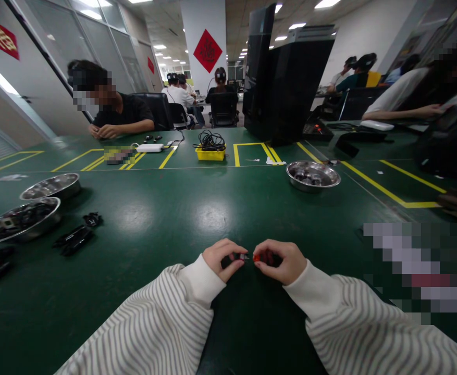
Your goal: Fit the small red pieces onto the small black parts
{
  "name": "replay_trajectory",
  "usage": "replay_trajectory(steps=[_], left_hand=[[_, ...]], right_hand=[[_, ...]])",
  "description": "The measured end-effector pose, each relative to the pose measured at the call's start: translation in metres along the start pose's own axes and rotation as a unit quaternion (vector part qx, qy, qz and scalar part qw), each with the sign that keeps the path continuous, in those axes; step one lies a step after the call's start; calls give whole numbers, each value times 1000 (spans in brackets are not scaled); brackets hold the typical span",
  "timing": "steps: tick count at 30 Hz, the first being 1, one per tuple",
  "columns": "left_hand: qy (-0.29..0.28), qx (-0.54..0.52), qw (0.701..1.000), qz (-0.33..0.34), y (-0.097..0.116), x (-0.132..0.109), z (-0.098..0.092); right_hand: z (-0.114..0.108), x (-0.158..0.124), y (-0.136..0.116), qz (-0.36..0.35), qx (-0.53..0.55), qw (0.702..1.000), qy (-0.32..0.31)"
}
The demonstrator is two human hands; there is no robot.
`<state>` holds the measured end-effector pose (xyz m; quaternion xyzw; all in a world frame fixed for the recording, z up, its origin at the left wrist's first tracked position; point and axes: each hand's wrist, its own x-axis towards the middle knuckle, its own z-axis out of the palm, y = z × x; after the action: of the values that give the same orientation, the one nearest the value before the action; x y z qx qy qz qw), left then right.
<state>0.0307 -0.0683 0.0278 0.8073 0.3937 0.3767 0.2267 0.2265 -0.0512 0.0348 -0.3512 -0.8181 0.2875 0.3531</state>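
Note:
My left hand (223,259) rests on the green table (165,219) near its front edge, fingers pinched round a small dark part with a metal tip (243,257). My right hand (278,260) sits just to its right, closed on a small red part (257,257). The two parts point at each other, a few centimetres apart. Both sleeves are striped white. Most of each part is hidden inside the fingers.
Two steel bowls (50,186) (19,219) with dark parts stand at the left, loose black pieces (75,237) beside them. Another steel bowl (313,175) sits at the back right. A yellow tray with cables (210,152) and a black machine (286,83) stand further back. People sit around.

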Motion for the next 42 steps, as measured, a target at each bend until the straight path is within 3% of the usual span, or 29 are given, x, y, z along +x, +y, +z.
replay_trajectory(steps=[6, 13, 23, 27, 42], left_hand=[[5, -21, 999, -34, 3, -2, 1], [5, -15, 997, -78, 6, -2, 0], [-2, -29, 998, -47, 6, -3, -1], [1, -31, 999, -43, 6, -3, -1], [21, -37, 999, -11, 9, -2, -2]], right_hand=[[1, 0, -1, -35, 29, 999, 17], [1, -1, -5, 6, 56, 998, 18], [3, -4, -5, 63, 116, 991, -27], [3, -4, -5, 76, 137, 987, -12], [3, -5, -4, 28, 160, 987, 9]])
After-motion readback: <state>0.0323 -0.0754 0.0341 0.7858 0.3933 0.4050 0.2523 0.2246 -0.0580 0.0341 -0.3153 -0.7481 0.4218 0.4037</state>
